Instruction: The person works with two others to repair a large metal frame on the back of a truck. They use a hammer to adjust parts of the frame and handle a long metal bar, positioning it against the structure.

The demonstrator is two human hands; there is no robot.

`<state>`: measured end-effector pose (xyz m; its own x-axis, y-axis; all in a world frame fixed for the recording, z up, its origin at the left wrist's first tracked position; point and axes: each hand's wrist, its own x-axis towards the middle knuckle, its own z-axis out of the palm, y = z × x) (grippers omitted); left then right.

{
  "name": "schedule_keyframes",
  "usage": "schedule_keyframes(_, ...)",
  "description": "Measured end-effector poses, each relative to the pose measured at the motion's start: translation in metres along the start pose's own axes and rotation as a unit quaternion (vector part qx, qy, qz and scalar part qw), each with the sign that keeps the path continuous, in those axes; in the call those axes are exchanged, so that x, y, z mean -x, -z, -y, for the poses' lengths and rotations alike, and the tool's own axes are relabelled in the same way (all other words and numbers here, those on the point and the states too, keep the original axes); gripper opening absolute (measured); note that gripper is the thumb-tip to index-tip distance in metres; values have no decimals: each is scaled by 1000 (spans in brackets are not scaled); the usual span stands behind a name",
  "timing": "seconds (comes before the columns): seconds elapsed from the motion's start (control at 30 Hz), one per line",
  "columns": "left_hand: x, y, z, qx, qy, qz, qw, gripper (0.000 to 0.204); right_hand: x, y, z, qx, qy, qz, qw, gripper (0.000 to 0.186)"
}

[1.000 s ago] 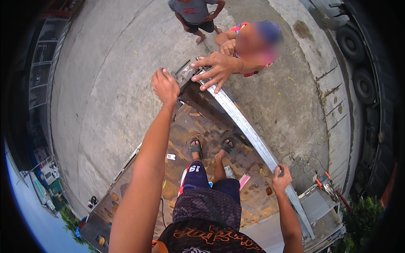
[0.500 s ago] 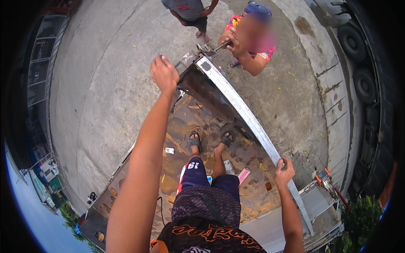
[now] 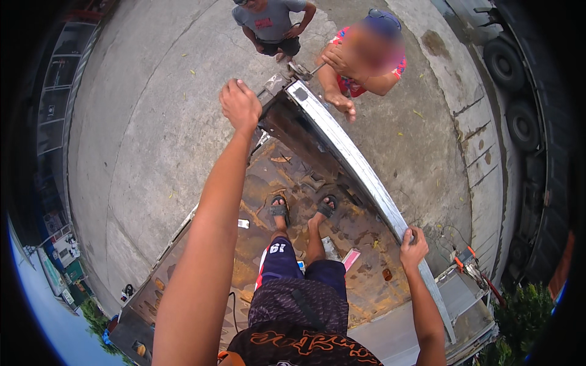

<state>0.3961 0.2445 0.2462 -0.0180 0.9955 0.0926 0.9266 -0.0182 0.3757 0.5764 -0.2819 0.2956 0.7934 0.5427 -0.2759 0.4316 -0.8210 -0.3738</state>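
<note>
A long silver metal rail [image 3: 348, 146] runs slantwise along the top of a dark upright panel [image 3: 299, 125]. My right hand [image 3: 414, 247] is closed round the rail toward its near right end. At the panel's far left corner, my left hand [image 3: 241, 105] curls over the end of a grey metal piece [image 3: 272, 86]; its fingertips are partly hidden. A metal latch or bracket [image 3: 298, 71] sits at this corner. A co-worker [image 3: 366, 58] across from me holds a thin rod [image 3: 318, 67] against it, the other hand [image 3: 342, 104] spread beside the rail.
I stand in sandals on a rusty brown metal bed [image 3: 268, 165]. A pink-and-white box [image 3: 350, 259] and a white tag-like piece [image 3: 243, 224] lie on it. Another person [image 3: 274, 27] stands on the concrete [image 3: 152, 122]. Large truck tyres [image 3: 506, 61] line the right.
The co-worker has lowered one hand from the rod toward the rail and leans slightly rightward. The second person shows more fully. My hands keep their places.
</note>
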Motion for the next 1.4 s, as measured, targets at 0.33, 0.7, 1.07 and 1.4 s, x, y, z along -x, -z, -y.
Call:
schedule_keyframes(0.33,1,3,-2,3,-10,7,1000,29,0,1,0,-16,3,13,1000,38)
schedule_keyframes(0.7,2,3,-3,4,-3,1,1000,30,-1,-2,-3,-15,18,0,1000,38)
schedule_keyframes(1.07,0,1,0,-5,13,18,1000,29,-2,1,1,-24,13,11,1000,38)
schedule_keyframes(1.4,3,-2,0,-1,30,28,999,30,1,-4,-6,1,12,11,1000,39)
